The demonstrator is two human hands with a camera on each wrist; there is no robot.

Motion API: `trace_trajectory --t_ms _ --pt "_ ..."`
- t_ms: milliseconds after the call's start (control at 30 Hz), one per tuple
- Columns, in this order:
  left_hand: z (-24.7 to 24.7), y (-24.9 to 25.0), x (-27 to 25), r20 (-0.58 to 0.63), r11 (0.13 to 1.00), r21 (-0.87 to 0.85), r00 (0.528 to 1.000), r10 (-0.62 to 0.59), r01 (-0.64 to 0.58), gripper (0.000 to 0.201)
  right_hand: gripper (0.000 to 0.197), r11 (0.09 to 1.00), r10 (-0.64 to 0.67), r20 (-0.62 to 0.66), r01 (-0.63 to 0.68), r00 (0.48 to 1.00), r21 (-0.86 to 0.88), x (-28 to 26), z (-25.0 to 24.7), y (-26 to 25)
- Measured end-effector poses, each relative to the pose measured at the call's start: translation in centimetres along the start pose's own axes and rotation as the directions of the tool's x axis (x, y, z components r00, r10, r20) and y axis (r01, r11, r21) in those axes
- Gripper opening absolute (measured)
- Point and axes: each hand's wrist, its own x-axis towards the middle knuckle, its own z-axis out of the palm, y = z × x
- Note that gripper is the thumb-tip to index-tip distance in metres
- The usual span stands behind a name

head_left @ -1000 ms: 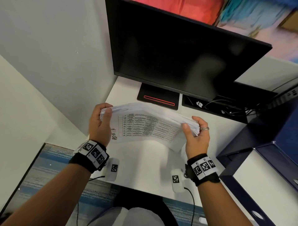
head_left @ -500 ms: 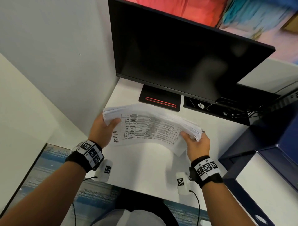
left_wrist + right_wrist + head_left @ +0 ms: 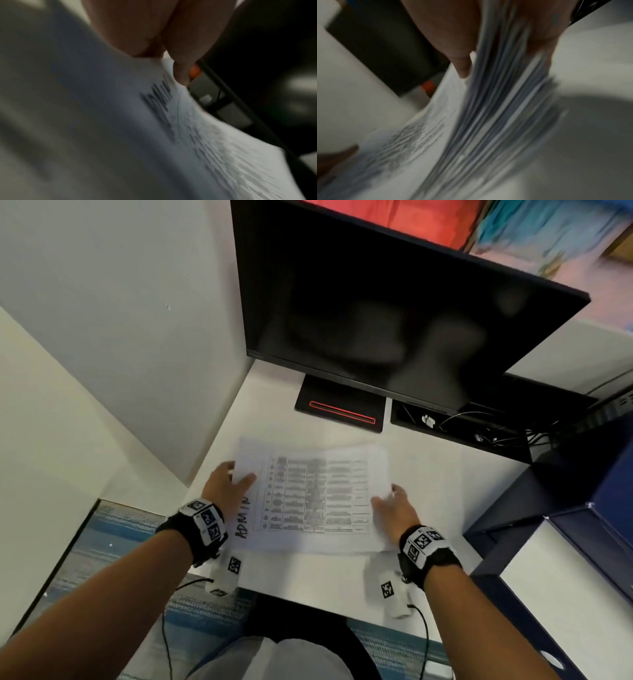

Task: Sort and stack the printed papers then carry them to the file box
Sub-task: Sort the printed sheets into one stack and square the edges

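A: What is being seen at the far left?

B: A white partition wall (image 3: 130,337) is standing along the left edge of the white counter (image 3: 308,580), with striped blue carpet (image 3: 113,546) showing below it.

A: And the left hand (image 3: 224,489)?

B: The left edge of the stack of printed papers (image 3: 318,498) is being gripped by it, thumb lying on the top sheet and fingers curled underneath. In the left wrist view the thumb (image 3: 187,54) is being pressed onto the blurred sheet (image 3: 197,135).

A: Where is the stack being held?

B: It is being held flat between the two hands, low over the middle of the counter; whether it is touching the surface cannot be told. A printed table is facing up, and "ADMIN" is handwritten near the left edge.

A: What is being seen behind it?

B: A dark monitor (image 3: 394,313) is standing at the back of the counter on a black base (image 3: 342,409) marked with a red line. Tangled cables (image 3: 486,429) are lying to the right of the base.

A: And the right hand (image 3: 394,508)?

B: The right edge of the stack is being clasped by it. In the right wrist view the fanned sheet edges (image 3: 501,108) are being pinched between the thumb (image 3: 453,40) and the fingers behind.

A: Further right?

B: A dark blue file box (image 3: 565,529) is standing just beside the counter's right edge, apart from the papers.
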Motion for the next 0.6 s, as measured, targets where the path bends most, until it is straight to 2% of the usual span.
trace_trajectory --t_ms 67,133,233,367,433,500,600 --pt "0.6 -1.2 -0.2 0.051 0.998 0.067 0.999 -0.019 0.016 0.042 0.050 0.996 0.067 0.065 -0.064 0.996 -0.056 1.0 0.9 1.8" --pt "1.4 -1.1 -0.7 0.067 0.998 0.057 0.997 -0.023 0.019 0.048 0.048 0.989 0.051 0.036 -0.046 0.998 -0.138 1.0 1.6 2.0" --pt "2.2 -0.8 -1.3 0.064 0.996 0.015 0.994 -0.092 0.091 0.065 0.048 0.991 0.021 0.011 -0.020 1.000 -0.132 0.8 2.3 2.2" --pt "1.3 -1.2 -0.9 0.049 0.984 0.041 0.984 -0.173 0.171 0.051 0.047 0.990 0.105 -0.019 -0.106 0.994 -0.097 0.8 1.9 2.9" --pt "1.0 -1.3 -1.0 0.118 0.986 0.113 0.984 -0.136 0.123 0.040 0.048 0.988 0.129 -0.047 -0.133 0.990 -0.084 0.9 2.0 3.2" --pt "0.8 -1.6 -0.9 0.191 0.991 0.106 0.976 -0.105 0.086 0.036 0.046 0.989 0.133 -0.068 -0.136 0.989 -0.049 0.7 2.0 3.3" --pt "0.7 -1.5 -1.6 0.145 0.998 0.025 0.988 -0.052 0.049 0.032 0.036 0.977 0.174 -0.148 -0.152 0.974 0.150 0.2 1.5 2.7"
